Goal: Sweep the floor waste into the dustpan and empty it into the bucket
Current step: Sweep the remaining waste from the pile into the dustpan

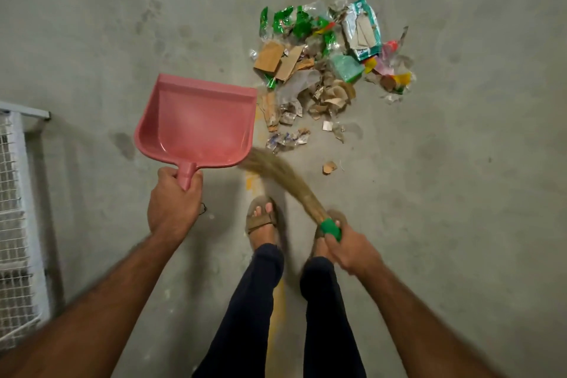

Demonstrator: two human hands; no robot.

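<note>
My left hand (175,202) grips the short handle of a pink dustpan (199,123), held above the floor with its mouth pointing away from me; the pan holds nothing. My right hand (349,247) is closed around the green grip of a grass broom (282,176), whose blurred bristles reach up-left to the dustpan's near right corner. A pile of waste (325,64) lies on the concrete floor ahead and to the right: green wrappers, torn cardboard, crumpled paper, clear plastic. A few loose scraps (329,167) lie nearer my feet. No bucket is in view.
A white wire-mesh rack (15,224) stands at the left edge. My two sandalled feet (262,219) are planted just behind the broom, over a faded yellow floor line (276,310). Bare concrete floor surrounds the pile.
</note>
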